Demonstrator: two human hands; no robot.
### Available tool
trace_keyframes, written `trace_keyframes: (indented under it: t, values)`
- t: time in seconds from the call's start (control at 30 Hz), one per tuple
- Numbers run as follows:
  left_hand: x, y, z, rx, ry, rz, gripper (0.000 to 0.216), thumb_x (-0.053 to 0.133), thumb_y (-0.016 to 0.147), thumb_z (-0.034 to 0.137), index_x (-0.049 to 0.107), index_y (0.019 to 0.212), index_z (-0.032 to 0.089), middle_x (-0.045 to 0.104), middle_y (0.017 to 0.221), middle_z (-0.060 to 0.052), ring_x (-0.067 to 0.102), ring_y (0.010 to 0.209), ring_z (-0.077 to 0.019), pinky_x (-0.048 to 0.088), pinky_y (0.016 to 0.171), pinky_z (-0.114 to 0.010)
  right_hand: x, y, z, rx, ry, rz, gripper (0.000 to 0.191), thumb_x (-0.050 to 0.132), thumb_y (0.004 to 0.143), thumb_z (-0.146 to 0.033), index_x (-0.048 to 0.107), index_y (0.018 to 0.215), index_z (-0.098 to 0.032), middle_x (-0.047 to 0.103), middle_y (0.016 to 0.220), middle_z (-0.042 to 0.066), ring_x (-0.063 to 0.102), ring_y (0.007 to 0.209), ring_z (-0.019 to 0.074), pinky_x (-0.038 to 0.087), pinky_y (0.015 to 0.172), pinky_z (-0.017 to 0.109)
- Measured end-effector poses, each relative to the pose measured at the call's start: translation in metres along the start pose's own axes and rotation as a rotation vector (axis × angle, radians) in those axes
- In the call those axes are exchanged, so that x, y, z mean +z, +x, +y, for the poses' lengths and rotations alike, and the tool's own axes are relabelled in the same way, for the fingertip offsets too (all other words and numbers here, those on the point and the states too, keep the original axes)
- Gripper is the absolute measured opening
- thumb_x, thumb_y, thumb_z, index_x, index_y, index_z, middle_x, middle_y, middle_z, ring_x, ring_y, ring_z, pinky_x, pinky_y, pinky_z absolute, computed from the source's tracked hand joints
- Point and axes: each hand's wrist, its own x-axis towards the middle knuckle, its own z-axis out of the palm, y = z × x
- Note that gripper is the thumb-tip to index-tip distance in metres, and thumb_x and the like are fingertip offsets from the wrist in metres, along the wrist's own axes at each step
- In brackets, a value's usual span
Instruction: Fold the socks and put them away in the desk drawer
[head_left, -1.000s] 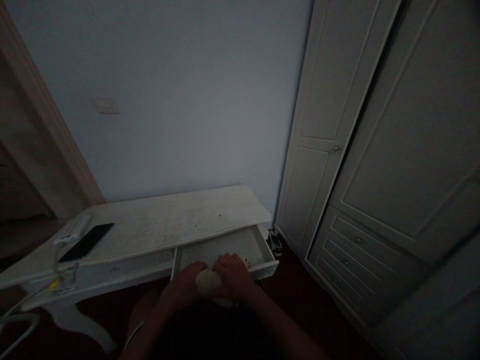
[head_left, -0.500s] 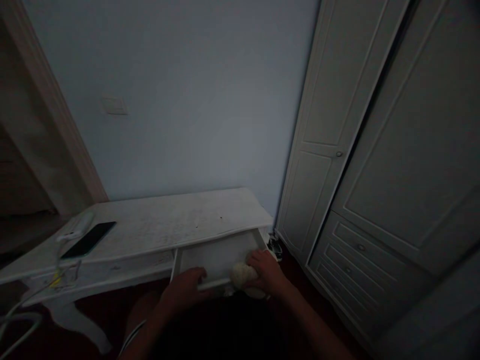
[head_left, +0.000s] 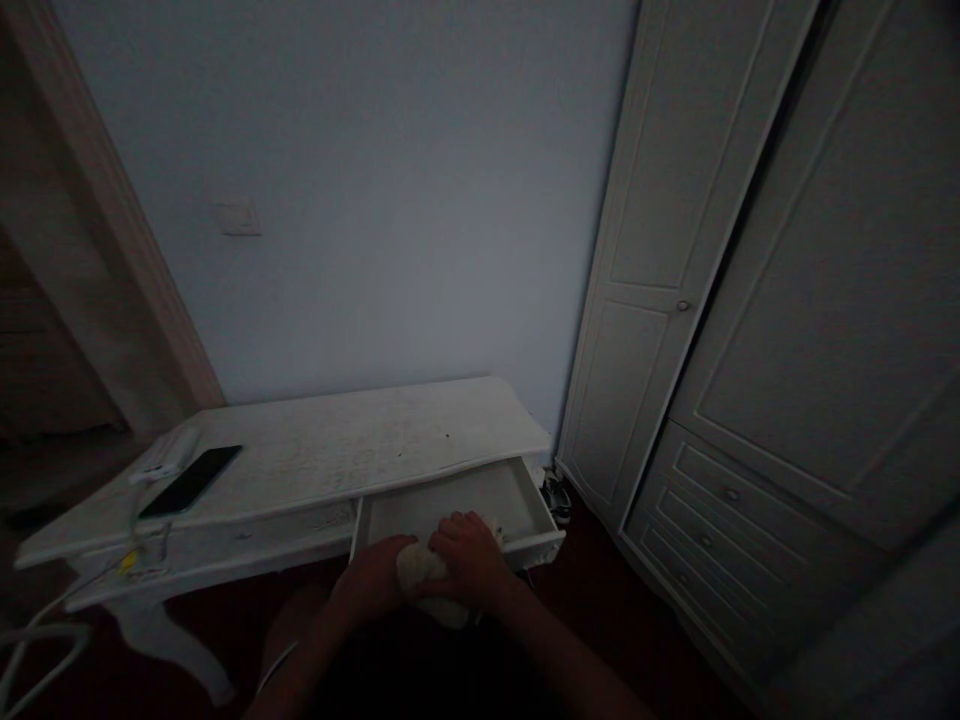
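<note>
A pale, cream-coloured cloth (head_left: 418, 570) is bunched under my right hand (head_left: 471, 558), which is closed on it at the front edge of a pulled-out drawer (head_left: 529, 495). Part of the cloth shows between my two hands and hangs below the drawer front. At the drawer's front left corner, my left hand (head_left: 375, 575) is wrapped over the front board, its fingertips close against the cloth. The drawer belongs to a worn white table (head_left: 337, 440). Dim light hides the fingers' undersides.
On the table's left end lie a dark phone (head_left: 191, 482) and a white device (head_left: 166, 455) with a cable. A grey-white wardrobe (head_left: 637, 370) stands to the right. Shoes (head_left: 556, 498) sit on the dark red floor between the table and wardrobe. Behind is a pale blue wall (head_left: 412, 220).
My right hand has moved left along the drawer front with the cloth, from the right corner to beside my left hand. The left hand stays near the left corner.
</note>
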Motion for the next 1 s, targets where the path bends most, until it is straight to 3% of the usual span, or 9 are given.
trace_keyframes:
  t: [0.13,0.33,0.43,0.53,0.63,0.73,0.87,1.0]
  values:
    - [0.0,-0.002,0.004,-0.024,0.03,0.023,0.041,0.067,0.082,0.059,0.072,0.108,0.028,0.079,0.111,-0.006,0.073,0.101,-0.0284,0.047,0.079,-0.034,-0.018,-0.024,0.032,0.016,-0.001,-0.031,0.058,0.071,0.084,-0.078,0.069,0.099,-0.022,0.07,0.101,0.005,0.061,0.097,0.0252,0.04,0.085,0.037]
    - [0.006,-0.001,-0.002,-0.001,0.08,0.06,0.044,0.066,0.082,0.06,0.071,0.109,0.026,0.077,0.108,-0.006,0.072,0.098,-0.0278,0.047,0.081,-0.034,-0.056,-0.069,0.077,0.192,0.01,-0.046,0.059,0.069,0.086,-0.078,0.071,0.105,-0.022,0.069,0.108,0.008,0.061,0.104,0.0272,0.042,0.089,0.038]
    - [0.008,0.002,-0.004,0.018,0.082,0.049,0.044,0.065,0.083,0.059,0.071,0.11,0.025,0.077,0.109,-0.007,0.071,0.099,-0.0281,0.047,0.081,-0.035,-0.053,-0.075,0.064,0.213,-0.009,-0.028,0.082,0.07,0.07,-0.092,0.069,0.114,-0.023,0.066,0.119,0.01,0.059,0.111,0.0327,0.042,0.097,0.046]
    - [0.009,0.006,-0.003,0.026,0.061,0.039,0.042,0.066,0.082,0.058,0.072,0.108,0.026,0.077,0.11,-0.007,0.072,0.1,-0.0286,0.048,0.082,-0.034,-0.029,-0.06,0.03,0.166,-0.007,0.006,0.101,0.071,0.055,-0.1,0.065,0.119,-0.022,0.065,0.124,0.012,0.056,0.117,0.0381,0.037,0.107,0.056]
    - [0.007,0.006,-0.004,0.02,0.023,-0.013,0.035,0.068,0.082,0.051,0.073,0.107,0.028,0.079,0.113,-0.007,0.073,0.104,-0.0289,0.05,0.082,-0.033,0.001,-0.03,-0.004,0.073,-0.019,0.005,0.102,0.072,0.057,-0.097,0.062,0.125,-0.021,0.066,0.125,0.015,0.055,0.12,0.0428,0.035,0.11,0.061]
    - [0.004,0.004,-0.005,0.01,0.013,-0.02,0.032,0.065,0.085,0.041,0.072,0.114,0.029,0.078,0.122,-0.006,0.074,0.109,-0.0265,0.051,0.085,-0.031,0.019,-0.003,-0.023,0.047,-0.039,-0.017,0.095,0.076,0.063,-0.09,0.061,0.127,-0.021,0.068,0.123,0.014,0.058,0.113,0.0412,0.039,0.107,0.061]
    - [0.002,0.002,-0.003,0.038,0.024,-0.014,0.037,0.068,0.083,0.042,0.071,0.117,0.029,0.077,0.124,-0.005,0.072,0.112,-0.0263,0.049,0.09,-0.031,0.013,0.0,-0.014,0.05,-0.031,-0.047,0.073,0.08,0.071,-0.077,0.064,0.117,-0.022,0.07,0.117,0.011,0.06,0.109,0.037,0.044,0.102,0.054]
    - [0.004,0.001,-0.002,0.018,0.058,0.045,0.041,0.07,0.08,0.058,0.072,0.108,0.027,0.078,0.111,-0.006,0.072,0.101,-0.0282,0.049,0.081,-0.034,-0.016,-0.031,0.023,0.078,-0.041,-0.071,0.057,0.084,0.078,-0.063,0.066,0.111,-0.021,0.069,0.116,0.01,0.059,0.112,0.0333,0.043,0.105,0.049]
